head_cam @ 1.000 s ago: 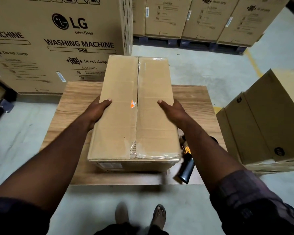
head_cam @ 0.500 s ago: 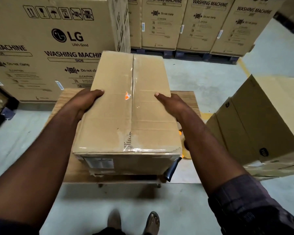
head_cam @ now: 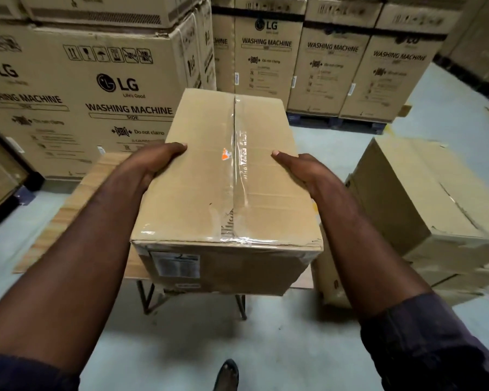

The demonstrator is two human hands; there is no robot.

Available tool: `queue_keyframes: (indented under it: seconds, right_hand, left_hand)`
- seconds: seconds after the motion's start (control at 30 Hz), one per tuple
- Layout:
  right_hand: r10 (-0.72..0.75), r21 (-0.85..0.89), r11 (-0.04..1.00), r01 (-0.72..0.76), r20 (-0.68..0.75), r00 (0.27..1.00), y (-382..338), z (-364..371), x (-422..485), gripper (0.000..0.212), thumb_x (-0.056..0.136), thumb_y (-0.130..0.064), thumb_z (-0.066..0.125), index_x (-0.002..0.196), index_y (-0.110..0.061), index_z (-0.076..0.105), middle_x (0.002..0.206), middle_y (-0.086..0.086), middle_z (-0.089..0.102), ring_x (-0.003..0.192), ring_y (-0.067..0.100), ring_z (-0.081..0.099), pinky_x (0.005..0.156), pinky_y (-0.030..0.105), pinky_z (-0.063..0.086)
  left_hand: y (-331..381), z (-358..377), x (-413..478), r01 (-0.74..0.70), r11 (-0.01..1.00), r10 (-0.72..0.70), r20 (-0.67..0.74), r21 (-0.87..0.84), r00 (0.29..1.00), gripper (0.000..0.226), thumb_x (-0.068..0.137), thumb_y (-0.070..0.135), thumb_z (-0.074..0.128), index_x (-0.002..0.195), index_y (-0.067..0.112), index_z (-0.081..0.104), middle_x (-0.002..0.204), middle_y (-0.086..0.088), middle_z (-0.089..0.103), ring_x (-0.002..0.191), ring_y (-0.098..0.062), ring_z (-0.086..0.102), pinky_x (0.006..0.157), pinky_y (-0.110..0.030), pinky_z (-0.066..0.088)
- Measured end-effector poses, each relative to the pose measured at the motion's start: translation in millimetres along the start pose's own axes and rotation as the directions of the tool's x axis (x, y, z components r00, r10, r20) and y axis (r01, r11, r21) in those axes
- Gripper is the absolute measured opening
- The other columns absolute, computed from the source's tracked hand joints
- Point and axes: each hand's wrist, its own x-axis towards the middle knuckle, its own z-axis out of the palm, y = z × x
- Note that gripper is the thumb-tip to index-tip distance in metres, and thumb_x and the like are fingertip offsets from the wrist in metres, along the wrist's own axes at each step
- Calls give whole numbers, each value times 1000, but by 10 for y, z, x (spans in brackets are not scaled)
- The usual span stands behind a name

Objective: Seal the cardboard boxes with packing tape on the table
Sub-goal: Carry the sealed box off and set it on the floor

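The taped cardboard box (head_cam: 209, 198) is hanging between both hands, its long axis running straight away from the person and its near end overhanging the surface (head_cam: 76, 210). The left hand (head_cam: 153, 162) is curling over the left top edge and the right hand (head_cam: 302, 170) is clamping the opposite side, both equally near. A second ago the box was lying flat; now it is riding higher and closer.

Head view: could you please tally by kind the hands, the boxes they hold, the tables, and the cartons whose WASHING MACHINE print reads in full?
Hands: 2, left hand and right hand
Taped box, held by both: 1
Wooden table: 1
Washing machine cartons, print in full: 4
Total: 8
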Motion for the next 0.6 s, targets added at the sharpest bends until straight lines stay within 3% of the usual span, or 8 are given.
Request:
queue_keyframes:
  seconds: [0.07,0.13,0.2,0.33,0.47,0.53,0.6]
  right_hand:
    - [21,-5,1000,-21,-3,1000,84,-247,-234,58,87,-52,74,122,-7,65,102,5,74,82,19,72,56,22,56]
    - [20,-23,1000,-20,-33,999,201,-497,-469,57,87,-51,74,122,-6,65,98,5,74,76,17,71,44,18,50]
    - [14,-56,998,-17,-55,998,344,-727,-615,57,84,-55,74,117,-9,67,92,4,74,73,17,71,47,18,51]
    - [29,-83,996,-36,-80,996,717,-1230,-1043,76,59,-73,80,108,-15,72,89,2,78,82,25,75,83,42,61]
    - [26,-79,996,-34,-103,994,865,-1714,-1554,77,60,-70,82,113,-15,71,100,5,77,86,25,75,82,37,60]
    - [23,-77,997,-32,-113,993,872,-1936,-1770,68,71,-61,82,117,-12,70,101,7,76,87,24,74,80,33,59]
    - [9,-97,995,-22,-133,991,897,-2218,-2008,50,80,-55,78,107,-13,73,91,3,75,76,18,71,68,25,55]
  left_hand:
    - [25,230,-247,-6,1000,6,-4,-2,1000,15,99,24,60,92,12,67,59,5,71,47,-9,66,40,-17,47]
    - [-2,471,-488,-14,1000,14,0,0,1000,16,99,25,61,90,13,67,65,2,73,47,-9,66,42,-16,47]
    - [-34,675,-663,-24,1000,24,-8,1,1000,16,97,27,62,89,13,67,71,0,74,48,-10,66,45,-17,48]
    - [-143,1142,-1138,-49,999,49,11,-6,999,19,95,28,64,97,10,71,85,-4,75,65,-18,69,61,-25,53]
    - [-15,1526,-1712,-56,998,56,31,11,998,24,95,30,64,104,10,71,100,-11,75,76,-23,71,69,-30,54]
    - [98,1701,-1937,-65,997,63,40,34,997,24,96,31,63,105,10,70,95,-9,75,69,-19,70,62,-26,53]
    - [205,1941,-2171,-73,996,71,38,59,997,23,97,32,62,105,11,68,88,-6,72,64,-17,67,57,-24,50]
